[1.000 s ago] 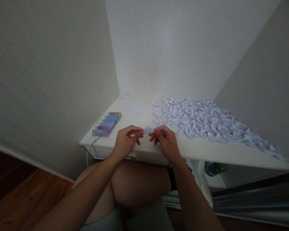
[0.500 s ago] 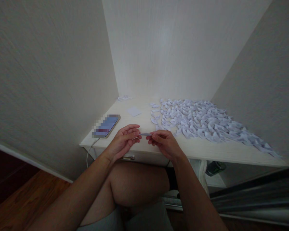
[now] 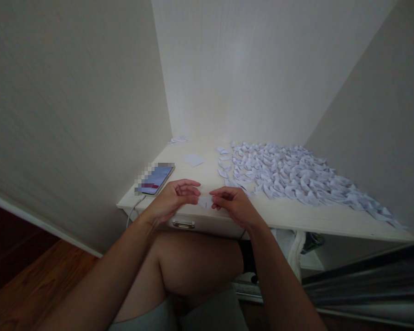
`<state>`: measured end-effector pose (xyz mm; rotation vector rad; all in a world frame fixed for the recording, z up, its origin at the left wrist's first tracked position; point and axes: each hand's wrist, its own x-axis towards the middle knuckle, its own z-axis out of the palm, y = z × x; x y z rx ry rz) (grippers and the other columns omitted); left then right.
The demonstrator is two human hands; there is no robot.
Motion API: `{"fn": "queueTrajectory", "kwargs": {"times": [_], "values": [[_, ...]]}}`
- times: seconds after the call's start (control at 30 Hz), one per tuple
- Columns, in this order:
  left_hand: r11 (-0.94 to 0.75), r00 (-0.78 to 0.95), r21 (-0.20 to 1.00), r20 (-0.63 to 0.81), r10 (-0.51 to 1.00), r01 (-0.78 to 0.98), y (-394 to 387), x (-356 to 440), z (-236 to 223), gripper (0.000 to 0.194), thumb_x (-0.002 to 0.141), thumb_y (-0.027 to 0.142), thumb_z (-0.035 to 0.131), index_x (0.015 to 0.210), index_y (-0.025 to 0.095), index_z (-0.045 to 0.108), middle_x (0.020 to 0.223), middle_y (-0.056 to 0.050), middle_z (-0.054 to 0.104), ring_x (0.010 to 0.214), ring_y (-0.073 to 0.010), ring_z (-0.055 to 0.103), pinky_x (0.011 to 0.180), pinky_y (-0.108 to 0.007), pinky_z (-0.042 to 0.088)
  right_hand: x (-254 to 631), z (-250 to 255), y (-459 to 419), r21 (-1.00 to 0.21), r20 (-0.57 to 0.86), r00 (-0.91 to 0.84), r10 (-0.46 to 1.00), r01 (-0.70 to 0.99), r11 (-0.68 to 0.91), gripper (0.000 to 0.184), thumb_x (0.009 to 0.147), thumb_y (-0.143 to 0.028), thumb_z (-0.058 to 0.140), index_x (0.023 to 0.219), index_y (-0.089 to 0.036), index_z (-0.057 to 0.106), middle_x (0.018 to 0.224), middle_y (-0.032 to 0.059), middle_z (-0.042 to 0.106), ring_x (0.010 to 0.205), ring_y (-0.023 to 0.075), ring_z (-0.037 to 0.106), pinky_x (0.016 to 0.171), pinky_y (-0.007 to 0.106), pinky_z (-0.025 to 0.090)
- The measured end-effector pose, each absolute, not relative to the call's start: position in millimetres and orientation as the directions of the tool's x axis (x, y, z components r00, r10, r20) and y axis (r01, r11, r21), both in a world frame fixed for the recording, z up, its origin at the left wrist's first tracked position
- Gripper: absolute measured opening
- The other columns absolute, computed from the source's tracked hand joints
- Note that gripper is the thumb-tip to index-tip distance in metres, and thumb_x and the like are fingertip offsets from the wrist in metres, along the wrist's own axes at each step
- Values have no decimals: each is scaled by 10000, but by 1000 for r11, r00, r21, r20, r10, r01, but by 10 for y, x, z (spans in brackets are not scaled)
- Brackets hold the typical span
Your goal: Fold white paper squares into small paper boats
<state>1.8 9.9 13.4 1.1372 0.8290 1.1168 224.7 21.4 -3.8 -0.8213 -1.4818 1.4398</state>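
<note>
A small folded piece of white paper (image 3: 205, 202) is stretched between my two hands, just above the front edge of the desk. My left hand (image 3: 175, 198) pinches its left end between thumb and fingers. The other end is gripped by the thumb and fingertips of my right hand (image 3: 232, 203). A dark line, perhaps a crease or slit, shows in the paper's middle. Behind my hands, a flat white paper square (image 3: 193, 160) lies on the desk. To the right spreads a large heap of folded white paper pieces (image 3: 279, 170).
A phone (image 3: 157, 178) with a white cable (image 3: 133, 212) lies at the desk's left edge. More paper bits (image 3: 179, 139) sit in the back left corner. Panels enclose the desk (image 3: 331, 219) on three sides. Below are a drawer handle (image 3: 183, 225) and my crossed legs.
The paper between my hands has turned from nearly edge-on to showing a broader face, hanging lower. Both hands have shifted slightly; the camera view has moved a little.
</note>
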Motion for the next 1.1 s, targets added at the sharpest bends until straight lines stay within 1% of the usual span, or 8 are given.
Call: {"fn": "queueTrajectory", "kwargs": {"times": [0.17, 0.33, 0.43, 0.57, 0.63, 0.77, 0.93, 1.1], "values": [[-187, 233, 980, 166, 958, 70, 134, 26, 75, 277, 715, 207, 823, 982, 154, 770, 813, -50, 756, 671, -141, 687, 656, -252, 559, 2196, -14, 187, -970, 201, -356, 913, 58, 236, 172, 798, -338, 747, 846, -173, 747, 632, 13, 714, 564, 136, 615, 601, 278, 498], [-326, 236, 925, 278, 931, 195, 118, 21, 66, 159, 787, 256, 779, 920, 168, 782, 689, -38, 726, 556, -133, 652, 532, -215, 498, 2174, -12, 174, -957, 236, -279, 931, 101, 273, 154, 819, -340, 722, 821, -187, 718, 636, 12, 705, 582, 153, 643, 611, 291, 511], [-305, 266, 936, 253, 930, 175, 108, -10, 88, 151, 782, 274, 796, 892, 170, 790, 669, -48, 736, 559, -142, 666, 518, -209, 488, 2173, -25, 184, -962, 244, -232, 942, 63, 265, 162, 810, -350, 734, 804, -189, 709, 626, 12, 700, 571, 155, 640, 603, 294, 509], [-208, 341, 977, 178, 923, 54, 112, -73, 106, 310, 711, 227, 858, 1009, 176, 789, 835, -88, 793, 746, -186, 743, 697, -267, 574, 2173, -31, 196, -970, 240, -201, 950, -24, 241, 197, 798, -380, 751, 789, -192, 694, 610, 11, 694, 552, 154, 629, 578, 290, 508], [-182, 358, 983, 160, 920, 28, 116, -94, 105, 296, 722, 224, 852, 1006, 171, 789, 854, -98, 797, 792, -202, 757, 751, -289, 588, 2177, -24, 193, -973, 231, -213, 949, -39, 228, 198, 794, -378, 756, 789, -190, 695, 611, 10, 696, 551, 148, 627, 581, 287, 512], [-206, 331, 978, 184, 925, 32, 111, -87, 104, 167, 788, 248, 807, 924, 152, 790, 771, -96, 786, 722, -189, 753, 709, -266, 589, 2188, -11, 181, -975, 219, -251, 943, -31, 219, 194, 795, -373, 756, 783, -187, 700, 615, 9, 704, 553, 139, 625, 597, 282, 517], [-233, 293, 972, 217, 931, 22, 76, 5, 129, 190, 788, 292, 809, 894, 139, 773, 744, -83, 766, 655, -181, 734, 645, -270, 602, 2182, -14, 173, -971, 238, -231, 943, -50, 233, 200, 795, -378, 758, 789, -188, 697, 625, 12, 707, 572, 147, 639, 602, 288, 520], [-343, 188, 939, 337, 922, -2, 35, 89, 157, 188, 793, 325, 797, 845, 149, 754, 766, -62, 711, 678, -184, 704, 588, -281, 612, 2159, -22, 151, -954, 300, -229, 926, -62, 294, 182, 828, -383, 731, 818, -206, 691, 646, 10, 713, 578, 155, 645, 604, 296, 521]]}}
